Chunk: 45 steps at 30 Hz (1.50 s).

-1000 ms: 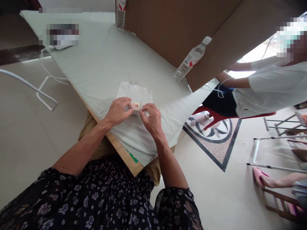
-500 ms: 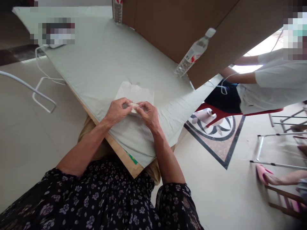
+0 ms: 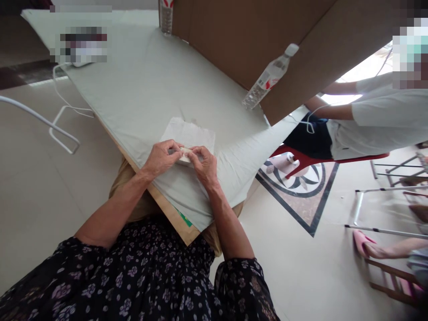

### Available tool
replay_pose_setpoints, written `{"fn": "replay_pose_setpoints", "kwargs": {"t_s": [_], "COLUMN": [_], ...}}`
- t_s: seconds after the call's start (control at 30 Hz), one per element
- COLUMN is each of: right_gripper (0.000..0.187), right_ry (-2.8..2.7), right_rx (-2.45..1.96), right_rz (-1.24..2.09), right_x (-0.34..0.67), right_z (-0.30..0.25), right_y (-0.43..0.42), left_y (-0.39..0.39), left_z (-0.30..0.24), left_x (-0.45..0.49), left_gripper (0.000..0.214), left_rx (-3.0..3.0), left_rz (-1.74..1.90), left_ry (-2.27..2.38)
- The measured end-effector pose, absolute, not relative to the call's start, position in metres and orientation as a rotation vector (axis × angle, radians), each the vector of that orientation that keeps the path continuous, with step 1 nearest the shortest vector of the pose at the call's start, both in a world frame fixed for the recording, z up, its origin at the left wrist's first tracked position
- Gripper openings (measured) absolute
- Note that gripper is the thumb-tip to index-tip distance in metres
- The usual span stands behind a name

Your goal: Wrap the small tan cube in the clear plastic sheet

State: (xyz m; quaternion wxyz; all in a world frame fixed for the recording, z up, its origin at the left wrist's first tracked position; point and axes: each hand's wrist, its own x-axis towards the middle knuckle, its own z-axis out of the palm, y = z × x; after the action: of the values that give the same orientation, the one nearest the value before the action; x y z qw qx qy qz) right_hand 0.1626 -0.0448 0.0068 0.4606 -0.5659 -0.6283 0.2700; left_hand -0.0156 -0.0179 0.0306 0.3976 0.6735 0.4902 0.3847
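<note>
A small, pale, elongated piece (image 3: 185, 152) is pinched between my two hands just above the table; its kind is too small to make out. My left hand (image 3: 163, 157) grips its left end with thumb and forefinger. At the other end, the fingertips of my right hand (image 3: 203, 164) close on it. Beneath and beyond my fingers lies a creased sheet of white paper (image 3: 189, 132) on the cloth. The hands partly cover the sheet's near edge.
A pale cloth covers the table (image 3: 133, 84). A water bottle (image 3: 270, 76) leans by a large cardboard panel (image 3: 234, 40); another bottle (image 3: 166, 18) stands farther back. A white cable (image 3: 63, 104) hangs off the left edge. To the right sits a person in a white shirt (image 3: 377, 120).
My fingers have shifted slightly on the pale piece, and the right hand has tilted a little. The whole view has moved slightly; the paper still lies in place.
</note>
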Motion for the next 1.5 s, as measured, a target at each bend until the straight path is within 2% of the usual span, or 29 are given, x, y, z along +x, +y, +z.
{"fn": "replay_pose_setpoints", "kwargs": {"t_s": [0.47,1.03,1.1,1.27,1.5], "right_gripper": [0.026,0.020,0.021,0.022,0.024], "right_ry": [-1.556,-1.546,-1.544,-1.647,-2.159], "right_rx": [-1.411,-1.447,-1.455,-1.502,-1.492], "right_rz": [0.627,0.624,0.548,0.092,0.008], "right_x": [0.160,0.163,0.167,0.167,0.145], "right_z": [0.004,0.000,0.002,0.022,0.031], "right_y": [-0.048,-0.044,-0.045,-0.067,-0.083], "left_y": [-0.021,-0.019,-0.017,-0.014,-0.014], "left_z": [0.027,0.032,0.032,0.030,0.029], "left_x": [-0.015,-0.018,-0.018,-0.020,-0.021], "left_gripper": [0.013,0.012,0.015,0.019,0.023], "left_rx": [1.680,1.715,1.716,1.712,1.715], "left_rz": [1.025,0.902,0.886,0.878,0.859], "left_ry": [1.230,1.290,1.299,1.281,1.260]}}
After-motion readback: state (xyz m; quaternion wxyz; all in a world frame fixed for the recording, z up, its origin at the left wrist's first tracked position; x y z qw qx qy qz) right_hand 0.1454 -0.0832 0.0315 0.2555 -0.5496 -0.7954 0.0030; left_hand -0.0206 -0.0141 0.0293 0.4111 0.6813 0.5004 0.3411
